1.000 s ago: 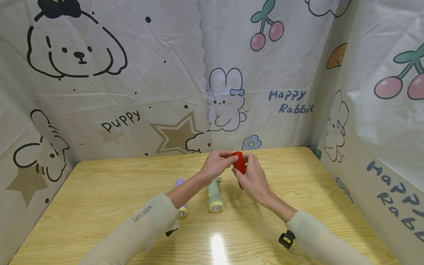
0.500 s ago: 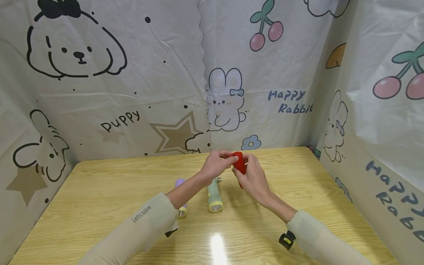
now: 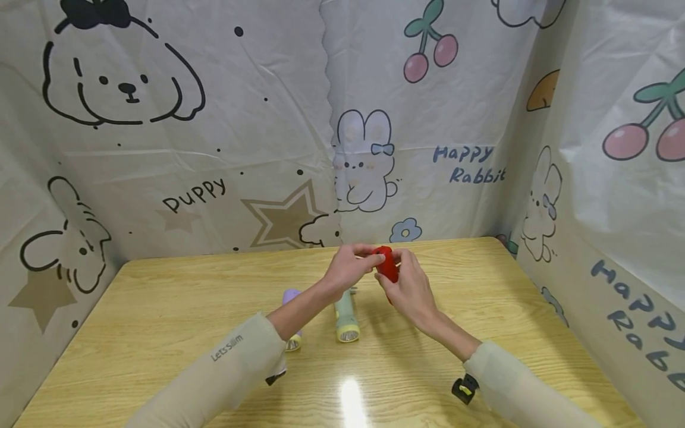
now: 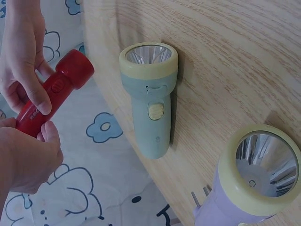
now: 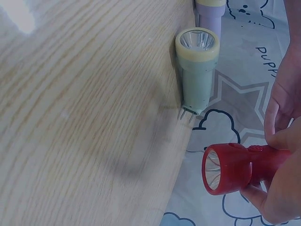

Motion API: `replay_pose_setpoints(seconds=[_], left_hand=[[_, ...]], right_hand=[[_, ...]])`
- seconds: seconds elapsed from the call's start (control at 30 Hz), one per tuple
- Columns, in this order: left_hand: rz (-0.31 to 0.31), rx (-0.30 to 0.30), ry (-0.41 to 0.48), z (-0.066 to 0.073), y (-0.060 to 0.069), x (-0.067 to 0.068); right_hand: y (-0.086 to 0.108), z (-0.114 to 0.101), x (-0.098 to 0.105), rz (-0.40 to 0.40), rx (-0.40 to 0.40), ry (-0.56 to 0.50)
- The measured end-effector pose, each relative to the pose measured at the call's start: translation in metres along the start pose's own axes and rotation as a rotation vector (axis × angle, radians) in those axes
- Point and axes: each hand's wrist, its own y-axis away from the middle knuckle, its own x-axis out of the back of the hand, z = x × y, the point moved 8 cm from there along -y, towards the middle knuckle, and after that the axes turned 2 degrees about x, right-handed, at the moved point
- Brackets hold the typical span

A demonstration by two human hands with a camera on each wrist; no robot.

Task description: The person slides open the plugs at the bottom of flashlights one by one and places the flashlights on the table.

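Note:
A red flashlight (image 3: 387, 268) is held up over the back part of the table, its lens end tilted down towards the person. My right hand (image 3: 411, 288) grips its body, thumb beside the switch in the left wrist view. My left hand (image 3: 346, 270) pinches the tail end between thumb and fingers; that end is partly hidden by the fingers. Closest to both hands on the table lies a pale green flashlight (image 4: 153, 103) with a cream head. In the right wrist view the lens (image 5: 212, 169) of the red flashlight shows, apparently unlit.
A purple flashlight (image 4: 256, 188) with a cream head lies left of the green one, partly behind the left forearm in the head view. Metal plug prongs (image 5: 188, 114) stick out of the green flashlight's tail. Printed cloth (image 3: 289, 119) surrounds the wooden table (image 3: 176, 333).
The red flashlight tips very slightly in the hands. Otherwise both hands keep their hold and place, and the two flashlights on the table stay where they were.

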Motion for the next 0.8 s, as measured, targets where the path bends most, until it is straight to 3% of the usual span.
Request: replay_pose_setpoints(seconds=[0.3,0.57,0.8], left_hand=[[0.01,-0.018,0.002,0.0001,-0.0002,0.0],[-0.026,-0.025,0.114,0.0028,0.0022,-0.0004],[-0.025,-0.028,0.134,0.0029,0.0019,-0.0007]], right_hand=[[-0.0007,-0.0015,0.0011,0.003,0.005,0.017],[-0.0015,-0.0034,0.0029,0.016,0.011,0.034],[-0.0016,-0.0029,0.0028,0.026,0.02,0.033]])
